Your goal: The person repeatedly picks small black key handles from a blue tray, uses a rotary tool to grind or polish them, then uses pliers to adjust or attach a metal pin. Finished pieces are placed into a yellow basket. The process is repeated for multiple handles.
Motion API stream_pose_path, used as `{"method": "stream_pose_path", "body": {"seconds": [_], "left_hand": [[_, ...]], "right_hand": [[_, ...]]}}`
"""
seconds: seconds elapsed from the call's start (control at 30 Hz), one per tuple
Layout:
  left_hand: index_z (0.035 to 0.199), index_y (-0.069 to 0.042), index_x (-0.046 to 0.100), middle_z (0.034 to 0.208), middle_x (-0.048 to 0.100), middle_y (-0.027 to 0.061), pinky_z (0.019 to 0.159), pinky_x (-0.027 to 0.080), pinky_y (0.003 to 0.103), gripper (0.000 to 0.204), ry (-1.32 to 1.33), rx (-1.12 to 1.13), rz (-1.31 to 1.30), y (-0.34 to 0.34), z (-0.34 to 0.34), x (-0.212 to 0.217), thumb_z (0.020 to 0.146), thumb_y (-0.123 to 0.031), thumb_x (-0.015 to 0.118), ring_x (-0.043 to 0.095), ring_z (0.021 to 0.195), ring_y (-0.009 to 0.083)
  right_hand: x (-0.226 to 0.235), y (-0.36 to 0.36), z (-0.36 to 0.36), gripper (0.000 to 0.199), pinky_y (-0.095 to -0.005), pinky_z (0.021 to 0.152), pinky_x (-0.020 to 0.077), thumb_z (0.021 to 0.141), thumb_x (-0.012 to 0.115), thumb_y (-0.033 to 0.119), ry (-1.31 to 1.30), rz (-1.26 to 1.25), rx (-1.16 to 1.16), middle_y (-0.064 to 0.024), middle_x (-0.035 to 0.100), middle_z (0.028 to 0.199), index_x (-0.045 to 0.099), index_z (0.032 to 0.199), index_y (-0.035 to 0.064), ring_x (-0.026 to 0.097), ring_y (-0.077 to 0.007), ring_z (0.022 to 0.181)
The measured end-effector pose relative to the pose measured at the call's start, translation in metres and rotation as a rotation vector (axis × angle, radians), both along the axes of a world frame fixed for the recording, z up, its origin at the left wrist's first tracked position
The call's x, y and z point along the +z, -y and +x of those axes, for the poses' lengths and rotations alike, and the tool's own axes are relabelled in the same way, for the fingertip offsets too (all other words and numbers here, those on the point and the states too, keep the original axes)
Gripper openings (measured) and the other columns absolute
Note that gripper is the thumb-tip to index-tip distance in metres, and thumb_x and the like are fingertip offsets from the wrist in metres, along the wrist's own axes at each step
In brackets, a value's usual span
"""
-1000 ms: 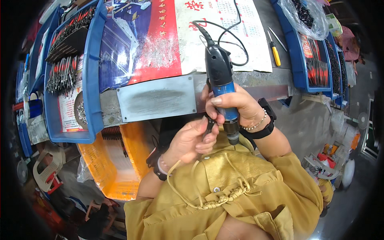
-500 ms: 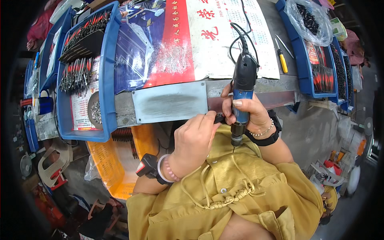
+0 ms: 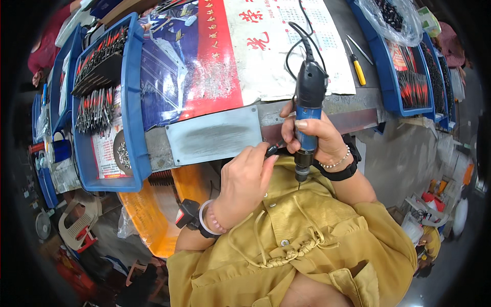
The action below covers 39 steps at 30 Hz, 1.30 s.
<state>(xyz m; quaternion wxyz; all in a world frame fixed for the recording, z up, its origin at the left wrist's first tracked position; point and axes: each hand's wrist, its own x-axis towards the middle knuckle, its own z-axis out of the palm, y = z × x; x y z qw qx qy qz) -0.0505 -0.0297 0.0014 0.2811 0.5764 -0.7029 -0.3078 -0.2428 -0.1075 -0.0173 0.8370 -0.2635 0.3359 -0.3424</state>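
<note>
My right hand [image 3: 327, 137] is wrapped around a small blue and black electric drill [image 3: 310, 94]. The drill's chuck and thin bit point toward my body, and its black cord runs off at the far side. Pinched between the thumb and fingers of my left hand [image 3: 241, 178] is a small black part [image 3: 271, 150]; most of it is covered by the fingers, so its kind cannot be told. It sits left of the drill, apart from the bit. Beside my left hand, at the bench edge, lies a pale metal plate [image 3: 215, 135] with a dark smudge.
At left, a blue bin [image 3: 134, 102] holds bundles of black and red-tipped parts and a round dish of small metal pieces [image 3: 123, 153]. An orange crate [image 3: 148, 220] stands below the bench. More blue bins [image 3: 391, 84] and a yellow-handled screwdriver [image 3: 358, 70] are at right.
The whole view has tilted slightly. My left hand has turned a little, so more of the black part shows beyond its fingertips. My right hand keeps its hold on the drill.
</note>
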Motion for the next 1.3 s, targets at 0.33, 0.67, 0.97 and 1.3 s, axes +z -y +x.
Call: {"method": "stream_pose_path", "body": {"seconds": [0.33,0.67,0.97,1.3], "left_hand": [[0.101,0.002,0.062,0.075,0.059,0.0176,0.056,0.048,0.040,0.020,0.088,-0.037,0.001,0.005,0.002,0.006,0.087,-0.012,0.068,0.061,0.064,0.0342],[0.119,0.003,0.059,0.078,0.063,0.0053,0.052,0.039,0.019,0.036,-1.050,0.133,0.711,0.034,0.019,0.000,0.104,-0.028,0.047,0.050,0.057,0.0077],[0.127,0.007,0.053,0.074,0.061,0.0032,0.057,0.047,0.023,0.034,-0.734,0.517,0.253,0.129,0.100,-0.035,0.098,-0.011,0.049,0.057,0.062,0.0099],[0.099,0.001,0.068,0.077,0.065,0.0141,0.067,0.049,0.037,0.026,0.165,0.654,-0.044,0.160,0.120,-0.062,0.079,-0.015,0.072,0.064,0.071,0.0262]], "right_hand": [[-0.007,0.003,0.001,0.042,-0.0267,0.057,0.0500,0.082,0.067,0.017,0.033,0.113,0.034,-0.0137,0.062,0.077,0.049,0.115,-0.0026,0.058,-0.0150,0.058],[0.028,0.014,0.007,0.034,-0.0249,0.062,0.0518,0.083,0.069,0.013,-0.038,-0.120,-0.193,-0.0164,0.071,0.096,0.055,0.111,-0.0007,0.063,-0.0122,0.066],[0.043,0.013,-0.022,0.051,-0.0274,0.058,0.0514,0.075,0.073,0.020,-0.242,-0.241,-0.257,-0.0140,0.065,0.079,0.049,0.115,-0.0029,0.062,-0.0166,0.061],[0.035,0.018,-0.029,0.052,-0.0277,0.057,0.0517,0.071,0.078,0.020,-0.248,-0.164,-0.214,-0.0113,0.064,0.074,0.051,0.110,-0.0021,0.062,-0.0168,0.061]]}}
